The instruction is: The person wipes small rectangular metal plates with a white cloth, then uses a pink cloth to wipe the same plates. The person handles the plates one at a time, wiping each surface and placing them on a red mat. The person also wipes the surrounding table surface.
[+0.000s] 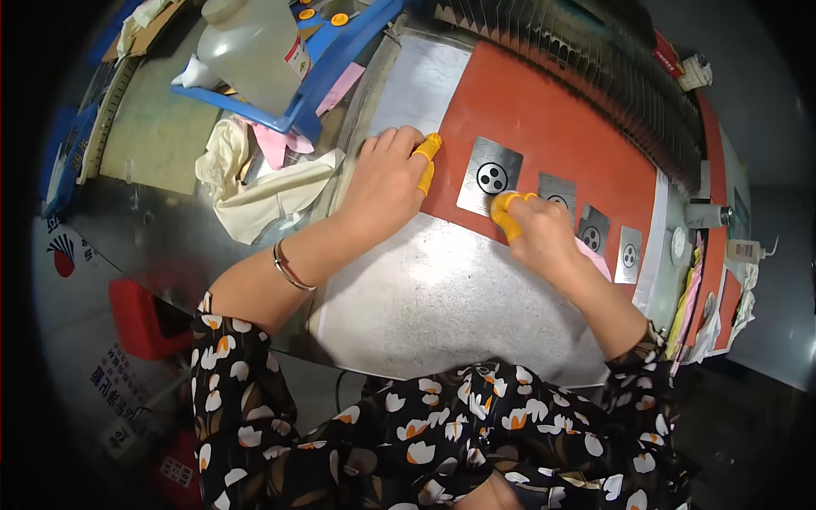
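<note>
A silvery square plate (490,177) with a black ring and three dots lies on the red mat. My right hand (544,234), with yellow finger cots on thumb and forefinger, is closed at its lower right corner. A pink cloth (594,258) pokes out from under this hand, apparently gripped in it; the palm side is hidden. To the right lie similar, smaller-looking plates: one (558,191) partly behind my hand, another (592,228), and a third (629,255). My left hand (389,174), also with yellow finger cots, rests fingers apart at the mat's left edge, holding nothing visible.
The red mat (518,93) borders a rack of thin upright sheets (595,68). Left stand a blue basket (297,119) with a translucent jug (251,64) and a cream cloth (255,200). A metal surface (442,297) lies in front; a squeeze bottle (748,251) stands right.
</note>
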The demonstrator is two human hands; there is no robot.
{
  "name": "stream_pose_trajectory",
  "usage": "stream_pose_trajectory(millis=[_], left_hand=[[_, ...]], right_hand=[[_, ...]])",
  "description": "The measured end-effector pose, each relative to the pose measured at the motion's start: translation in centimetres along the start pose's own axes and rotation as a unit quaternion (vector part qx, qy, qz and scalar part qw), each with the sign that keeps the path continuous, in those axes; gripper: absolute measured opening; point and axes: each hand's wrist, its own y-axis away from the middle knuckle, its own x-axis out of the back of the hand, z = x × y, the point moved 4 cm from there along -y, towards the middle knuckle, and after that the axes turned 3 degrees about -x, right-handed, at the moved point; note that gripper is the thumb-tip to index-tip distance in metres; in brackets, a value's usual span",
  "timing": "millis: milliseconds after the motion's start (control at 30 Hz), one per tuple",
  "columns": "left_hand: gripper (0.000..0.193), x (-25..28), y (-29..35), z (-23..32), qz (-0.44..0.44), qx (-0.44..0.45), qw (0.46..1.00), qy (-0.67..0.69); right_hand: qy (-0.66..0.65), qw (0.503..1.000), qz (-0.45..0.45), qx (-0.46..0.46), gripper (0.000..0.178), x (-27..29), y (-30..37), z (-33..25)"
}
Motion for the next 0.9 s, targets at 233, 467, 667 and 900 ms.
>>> stream_pose_trajectory(millis=[233,467,667,900], left_hand=[[0.029,-0.3,-0.7,0.2,0.02,-0.013,0.999,0.028],[0.041,0.6,0.1,-0.4,0.043,0.045,0.997,0.052],[0.084,-0.6,-4.1,9.7,-0.084,-0.109,0.99,0.027],[0.1,-5.1,-9.0,15.0,-0.251,-0.054,0.967,-0.001]], right_hand=[[-0.044,0.997,-0.004,0.058,0.01,0.1,-0.2,-1.6],[-0.266,0.935,0.118,-0.202,0.012,15.7,12.7,6.2],[-0.033,0.933,0.121,-0.338,0.013,28.0,21.8,19.4],[0.237,0.892,0.173,-0.345,0.014,31.9,21.1,32.6]])
